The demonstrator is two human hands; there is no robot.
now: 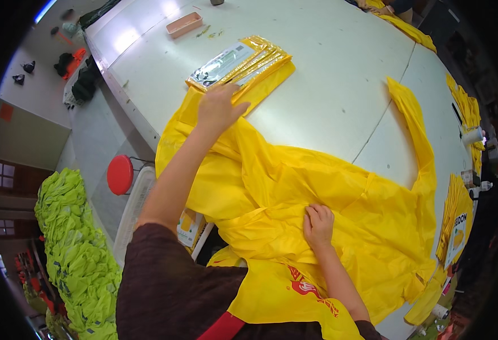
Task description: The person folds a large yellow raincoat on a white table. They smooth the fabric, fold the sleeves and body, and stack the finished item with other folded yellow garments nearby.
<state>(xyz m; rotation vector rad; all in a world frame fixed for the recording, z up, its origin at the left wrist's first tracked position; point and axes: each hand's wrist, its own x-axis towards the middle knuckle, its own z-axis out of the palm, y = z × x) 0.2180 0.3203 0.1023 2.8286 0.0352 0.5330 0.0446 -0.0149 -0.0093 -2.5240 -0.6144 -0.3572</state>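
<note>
A large bright-yellow garment of thin, glossy plastic sheet lies spread and crumpled across the white surface — creased throughout, one long strip running off to the far right edge, its near part hanging over the surface's edge. At its far left corner it touches a fanned stack of flat yellow-edged plastic packets — the topmost showing a clear face.

A plain yellow raincoat covers the white table's near edge. Yellow packets with clear, black-and-white fronts lie toward its far-left corner, near a pink tray. Red stool; lime-green heap.
</note>
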